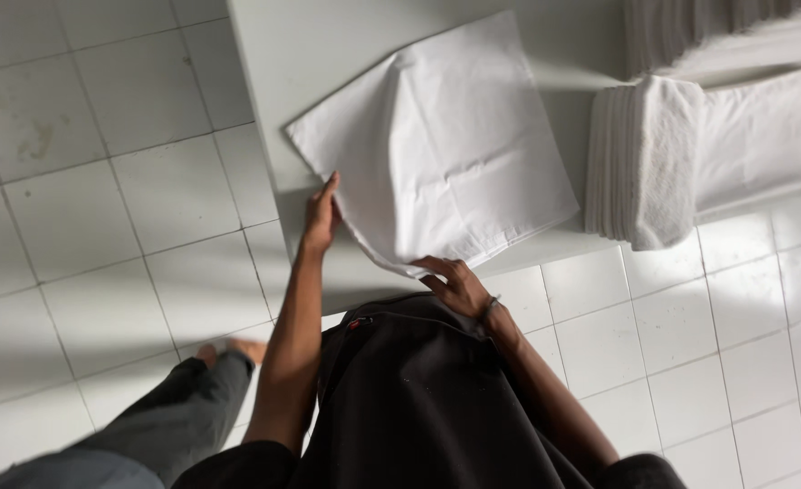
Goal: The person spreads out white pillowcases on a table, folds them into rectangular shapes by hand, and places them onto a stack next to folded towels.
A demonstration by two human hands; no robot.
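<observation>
Head view: white folded cloth (446,145) lies on the white table (310,45), turned diamond-wise, one corner overhanging the near edge. Left hand (321,217) pinches its side edge; right hand (459,285) grips the overhanging corner (thumb on top). Beyond the right hand stands a stack of folded towels (640,172); tiled floor (101,181) lies open beside the left.

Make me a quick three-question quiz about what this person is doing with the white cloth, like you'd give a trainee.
1. True or false: both hands touch the folded white cloth.
2. Which lies to the right of the cloth on the white table? A) a stack of white towels B) a bucket C) a lamp
3. Fill in: the floor is covered in white ____.

Key:
1. True: the left hand and the right hand are at its near edges.
2. A, the stack of white towels.
3. Tiles.
</observation>
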